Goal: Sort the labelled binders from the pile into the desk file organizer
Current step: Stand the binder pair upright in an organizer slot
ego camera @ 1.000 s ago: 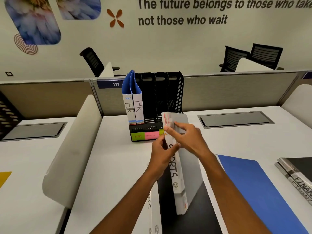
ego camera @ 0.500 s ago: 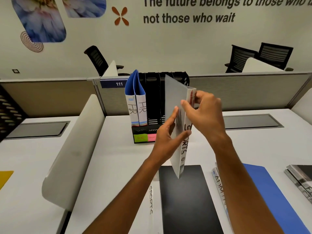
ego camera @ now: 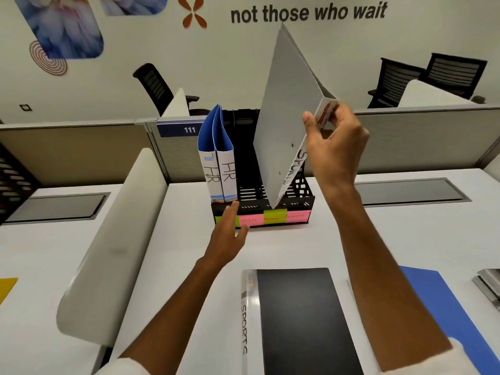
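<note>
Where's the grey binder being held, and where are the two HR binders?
grey binder (ego camera: 281, 125), head view, on its flat grey cover.
HR binders (ego camera: 220, 174), head view, on the white spines with the writing.

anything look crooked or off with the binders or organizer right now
Only the grey SPORTS binder: it is tilted, its bottom corner at the organizer front, gripped at the top by the right hand. The two HR binders stand upright in the leftmost slot.

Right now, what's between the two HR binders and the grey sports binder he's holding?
In the head view, one empty black organizer slot separates the HR binders from the grey SPORTS binder.
</note>
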`<state>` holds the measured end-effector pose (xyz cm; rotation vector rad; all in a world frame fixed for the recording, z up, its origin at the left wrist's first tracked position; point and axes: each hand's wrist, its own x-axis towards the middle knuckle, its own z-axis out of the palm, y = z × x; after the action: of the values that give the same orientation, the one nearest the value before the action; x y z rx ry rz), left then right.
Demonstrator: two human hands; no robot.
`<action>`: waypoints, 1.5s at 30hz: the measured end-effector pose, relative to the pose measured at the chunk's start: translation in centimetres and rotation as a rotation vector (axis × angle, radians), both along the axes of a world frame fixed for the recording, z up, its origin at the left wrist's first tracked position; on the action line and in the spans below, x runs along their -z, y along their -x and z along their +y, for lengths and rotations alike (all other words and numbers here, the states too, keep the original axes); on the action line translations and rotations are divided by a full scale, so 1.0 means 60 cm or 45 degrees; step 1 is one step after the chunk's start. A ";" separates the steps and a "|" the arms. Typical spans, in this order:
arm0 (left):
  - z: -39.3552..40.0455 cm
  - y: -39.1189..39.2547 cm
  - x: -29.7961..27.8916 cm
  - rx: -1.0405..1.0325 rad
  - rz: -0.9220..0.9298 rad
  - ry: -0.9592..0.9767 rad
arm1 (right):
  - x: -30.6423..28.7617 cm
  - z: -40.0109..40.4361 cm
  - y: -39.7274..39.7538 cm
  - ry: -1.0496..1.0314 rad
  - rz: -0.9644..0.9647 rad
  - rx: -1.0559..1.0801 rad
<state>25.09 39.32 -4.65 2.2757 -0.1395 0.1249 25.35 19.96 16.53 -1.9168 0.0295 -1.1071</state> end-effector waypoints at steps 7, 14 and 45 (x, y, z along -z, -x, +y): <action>0.020 -0.025 0.050 0.123 0.096 -0.369 | 0.072 0.031 -0.051 -0.031 0.014 -0.050; 0.024 -0.054 0.065 0.143 0.006 -0.547 | 0.130 0.069 -0.095 -0.074 -0.029 -0.191; 0.020 -0.067 0.060 0.061 0.033 -0.549 | 0.149 0.116 0.006 -0.194 -0.211 -0.263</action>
<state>29.09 40.54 -8.25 2.6998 -0.2249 0.0418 24.99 26.92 7.60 -1.6485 -0.1680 -1.0876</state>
